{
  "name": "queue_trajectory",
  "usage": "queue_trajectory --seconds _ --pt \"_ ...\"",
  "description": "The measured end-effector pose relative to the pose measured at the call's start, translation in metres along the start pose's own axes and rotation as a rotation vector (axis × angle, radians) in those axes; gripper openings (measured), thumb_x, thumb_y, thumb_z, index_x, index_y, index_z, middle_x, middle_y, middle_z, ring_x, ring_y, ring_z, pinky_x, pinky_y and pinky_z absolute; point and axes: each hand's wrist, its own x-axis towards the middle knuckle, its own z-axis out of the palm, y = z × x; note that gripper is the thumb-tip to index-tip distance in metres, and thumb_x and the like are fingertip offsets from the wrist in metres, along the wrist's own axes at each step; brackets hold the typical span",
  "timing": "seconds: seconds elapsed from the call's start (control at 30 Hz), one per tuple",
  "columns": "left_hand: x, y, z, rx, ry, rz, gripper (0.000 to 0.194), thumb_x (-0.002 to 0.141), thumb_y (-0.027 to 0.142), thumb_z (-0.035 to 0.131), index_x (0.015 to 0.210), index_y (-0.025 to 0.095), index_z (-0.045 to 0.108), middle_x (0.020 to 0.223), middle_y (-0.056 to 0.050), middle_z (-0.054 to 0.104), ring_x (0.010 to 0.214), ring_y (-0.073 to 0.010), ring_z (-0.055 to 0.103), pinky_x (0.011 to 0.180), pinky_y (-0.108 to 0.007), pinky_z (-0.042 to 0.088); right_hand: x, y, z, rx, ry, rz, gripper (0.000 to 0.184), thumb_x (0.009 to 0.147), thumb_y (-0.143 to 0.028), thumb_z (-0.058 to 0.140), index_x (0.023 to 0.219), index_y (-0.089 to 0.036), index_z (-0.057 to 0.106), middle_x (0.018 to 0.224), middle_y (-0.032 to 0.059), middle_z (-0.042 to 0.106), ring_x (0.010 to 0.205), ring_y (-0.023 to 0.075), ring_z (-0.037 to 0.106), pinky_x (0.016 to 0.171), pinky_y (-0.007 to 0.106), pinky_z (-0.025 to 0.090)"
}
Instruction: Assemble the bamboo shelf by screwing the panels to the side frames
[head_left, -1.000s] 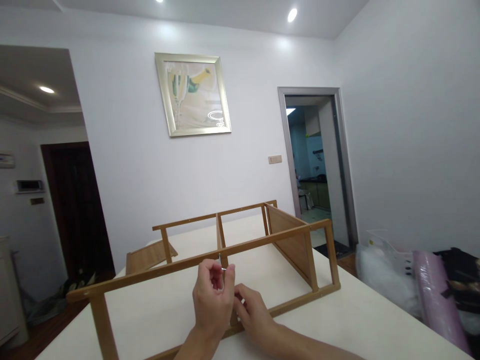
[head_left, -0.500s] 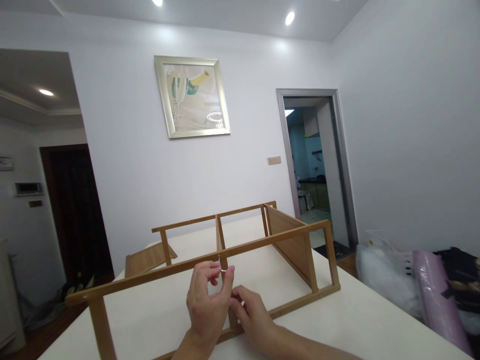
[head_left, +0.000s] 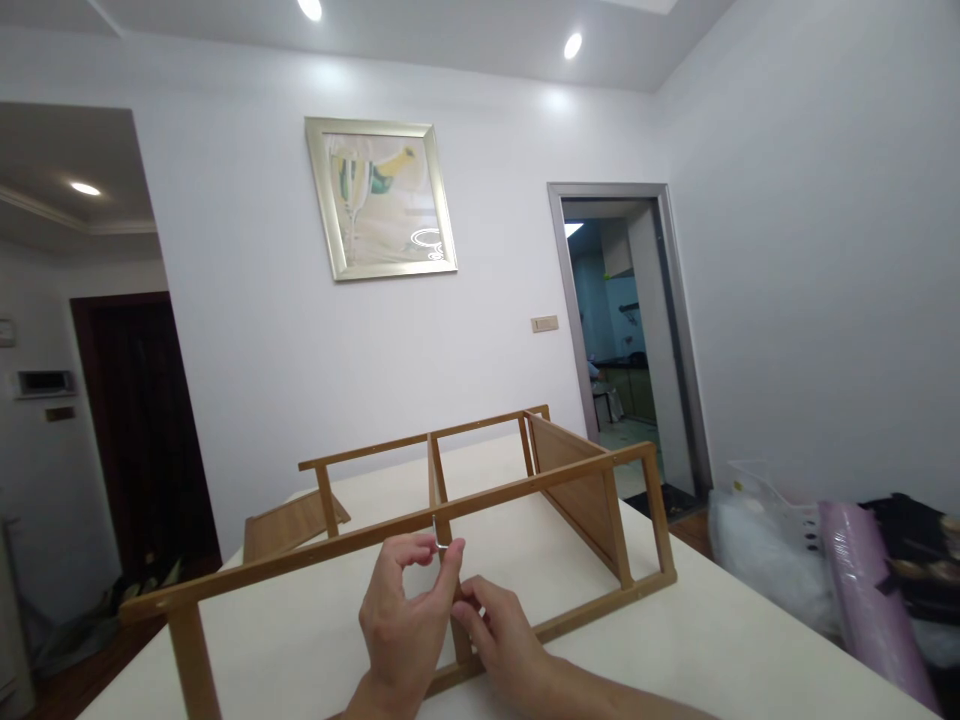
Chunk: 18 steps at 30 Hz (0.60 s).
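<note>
A wooden shelf frame (head_left: 330,545) lies on its side on the white table. My left hand (head_left: 405,610) is closed, thumb and fingers pinching a small silver L-shaped hex key (head_left: 437,536). One arm of the key points up against the frame's upper rail, near the middle crossbar (head_left: 444,520). Just right and lower, my right hand (head_left: 506,630) is closed around that same crossbar, thumb and fingertips on it; part of the bar is hidden behind the hands. A slatted wooden panel (head_left: 574,485) spans the frame's right part.
The white table (head_left: 720,650) carries the frame and a loose wooden panel (head_left: 285,530) at the left back. Beyond the right edge are a pink wrapped roll (head_left: 862,590), clear plastic (head_left: 757,550) and a white basket (head_left: 795,510). A doorway (head_left: 622,330) opens behind.
My left hand has turned slightly and shifted a little left and down with the hex key. My right hand keeps its place on the crossbar. The view has tilted up slightly.
</note>
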Motion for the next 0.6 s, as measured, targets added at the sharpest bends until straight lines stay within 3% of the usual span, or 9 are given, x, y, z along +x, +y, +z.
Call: queue_trajectory --seconds 0.23,0.6 --pt "-0.007 -0.001 -0.002 0.069 0.01 -0.105 0.033 0.075 0.039 0.074 0.082 0.022 0.048 0.083 0.0 0.072 0.076 -0.0162 0.07 0.062 -0.026 0.055 0.001 0.001 -0.001 -0.002 0.0 0.007 0.019 0.094 -0.034 0.047 0.083 -0.02 0.057 0.073 -0.001 0.058 0.068 0.0134 0.048 0.063 0.024 0.037" --pt "-0.018 -0.013 -0.004 -0.016 -0.022 0.03 0.021 0.085 0.023 0.067 0.103 0.02 0.057 0.098 -0.004 0.075 0.089 -0.0177 0.072 0.074 -0.03 0.059 0.001 0.005 -0.001 -0.017 0.01 0.002 0.023 0.095 -0.037 0.046 0.083 -0.021 0.055 0.072 -0.0014 0.056 0.067 0.013 0.048 0.062 0.023 0.037"
